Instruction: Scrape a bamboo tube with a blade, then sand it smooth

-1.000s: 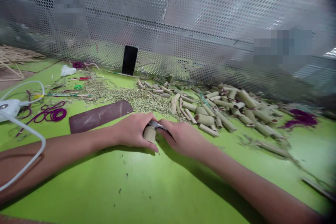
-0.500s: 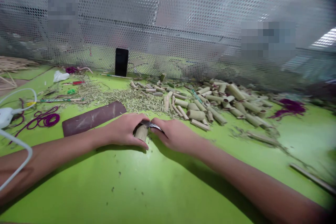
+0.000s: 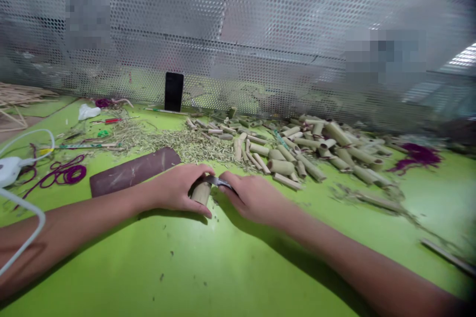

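My left hand [image 3: 182, 190] is wrapped round a short, pale green bamboo tube [image 3: 201, 193], thumb on the near side and fingers on the far side. In my right hand [image 3: 247, 195] is a metal blade [image 3: 215, 181], held in closed fingers. Its tip lies at the far end of the tube, close to my left fingertips. Both hands are low over the green table [image 3: 219, 267]. Behind my left forearm lies a brown sheet [image 3: 134, 172] with pale scratches.
Cut bamboo pieces [image 3: 334, 151] are heaped at the back right, beside shavings [image 3: 178, 143]. A black phone [image 3: 173, 91] leans on a perforated metal screen [image 3: 260, 20]. Purple cord [image 3: 74, 173] and a white cable [image 3: 28, 198] lie left; purple threads [image 3: 416, 156] lie right.
The blade and my right hand have shifted slightly relative to the tube, the blade lying at a somewhat different angle. My left hand keeps its hold. The whole view has moved a little.
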`<action>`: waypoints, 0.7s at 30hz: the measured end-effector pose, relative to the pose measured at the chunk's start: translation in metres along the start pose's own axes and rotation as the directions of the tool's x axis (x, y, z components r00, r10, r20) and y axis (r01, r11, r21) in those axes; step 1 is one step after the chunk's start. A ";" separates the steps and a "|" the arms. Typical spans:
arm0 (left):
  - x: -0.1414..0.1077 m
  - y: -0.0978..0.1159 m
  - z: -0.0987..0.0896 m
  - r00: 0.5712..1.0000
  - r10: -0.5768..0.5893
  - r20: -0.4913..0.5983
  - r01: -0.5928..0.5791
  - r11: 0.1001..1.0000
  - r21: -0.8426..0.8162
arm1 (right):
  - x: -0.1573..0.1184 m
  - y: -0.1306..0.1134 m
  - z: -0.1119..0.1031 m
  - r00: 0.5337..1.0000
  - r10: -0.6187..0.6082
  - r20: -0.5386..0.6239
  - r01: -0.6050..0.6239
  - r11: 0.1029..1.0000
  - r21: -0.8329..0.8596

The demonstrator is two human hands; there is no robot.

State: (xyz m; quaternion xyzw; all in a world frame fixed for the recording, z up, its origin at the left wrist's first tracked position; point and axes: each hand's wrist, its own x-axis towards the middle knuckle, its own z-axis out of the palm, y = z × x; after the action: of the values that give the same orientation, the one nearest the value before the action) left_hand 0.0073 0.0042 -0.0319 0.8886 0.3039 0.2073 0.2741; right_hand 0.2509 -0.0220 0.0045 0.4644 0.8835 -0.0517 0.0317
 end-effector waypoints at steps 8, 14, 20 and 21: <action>0.003 0.005 0.001 1.000 0.013 -0.007 -0.013 1.000 -0.018 | 0.008 -0.007 0.001 1.000 -0.014 -0.007 0.014 0.996 -0.088; 0.005 0.009 0.003 0.995 -0.095 -0.041 0.095 0.995 -0.020 | 0.009 -0.010 -0.004 1.000 -0.001 0.009 0.001 0.997 -0.072; 0.003 0.008 0.003 0.997 -0.067 -0.041 0.068 0.997 0.019 | 0.010 -0.008 -0.004 1.000 0.005 0.029 -0.004 1.000 -0.021; 0.002 0.008 0.003 0.997 -0.061 -0.039 0.062 0.998 0.027 | 0.010 -0.008 -0.004 1.000 0.005 0.030 -0.004 1.000 -0.016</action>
State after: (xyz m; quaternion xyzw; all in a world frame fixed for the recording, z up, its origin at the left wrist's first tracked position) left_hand 0.0139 -0.0004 -0.0287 0.8786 0.3391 0.2113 0.2617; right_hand 0.2384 -0.0183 0.0081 0.4652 0.8823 -0.0516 0.0490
